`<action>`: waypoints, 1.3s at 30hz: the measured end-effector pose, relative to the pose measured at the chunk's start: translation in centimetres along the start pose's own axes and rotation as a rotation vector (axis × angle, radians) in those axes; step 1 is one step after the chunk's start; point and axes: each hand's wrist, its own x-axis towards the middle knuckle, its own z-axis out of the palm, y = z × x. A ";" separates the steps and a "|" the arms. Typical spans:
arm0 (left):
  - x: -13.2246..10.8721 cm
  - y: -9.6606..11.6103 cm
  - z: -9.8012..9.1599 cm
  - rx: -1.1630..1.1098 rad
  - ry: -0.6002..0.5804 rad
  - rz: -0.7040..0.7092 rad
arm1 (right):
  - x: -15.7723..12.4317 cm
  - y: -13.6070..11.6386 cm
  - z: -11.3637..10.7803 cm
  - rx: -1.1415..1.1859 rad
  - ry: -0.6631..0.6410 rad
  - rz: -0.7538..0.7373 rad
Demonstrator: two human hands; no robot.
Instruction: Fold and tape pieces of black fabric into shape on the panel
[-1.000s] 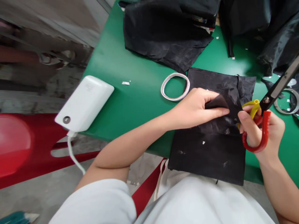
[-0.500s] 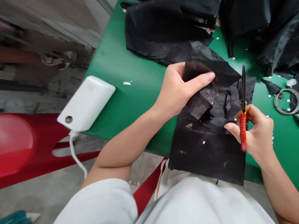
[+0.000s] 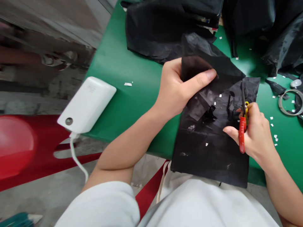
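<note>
My left hand (image 3: 180, 90) pinches the lifted upper flap of a black fabric piece (image 3: 208, 145), thumb on top, holding it up off the green table (image 3: 132, 82). The lower part of the fabric lies flat and hangs over the table's near edge. My right hand (image 3: 254, 135) grips red-and-yellow-handled scissors (image 3: 241, 126), blades pointing up and away, at the fabric's right side. Small white flecks dot the fabric.
A white power bank (image 3: 87, 104) with a cable sits at the table's left corner. Black fabric heaps (image 3: 165, 28) fill the back of the table. A tape ring (image 3: 290, 102) lies at the right among white scraps. A red stool (image 3: 28, 148) stands at the left.
My left hand has lifted the fabric flap up from the table, hiding the white tape ring. My right hand turned the scissors from pointing far right to upright, then moved them slightly left.
</note>
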 end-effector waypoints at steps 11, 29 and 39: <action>0.0 0.2 -0.2 0.147 -0.140 0.049 | -0.1 -0.1 0.0 -0.139 0.029 -0.087; 0.0 0.6 -0.4 0.211 -0.249 -0.016 | 0.1 0.2 -0.1 -0.152 0.057 -0.136; -0.3 0.7 -0.3 0.304 -0.223 0.000 | 0.1 0.4 0.0 -0.185 0.113 -0.189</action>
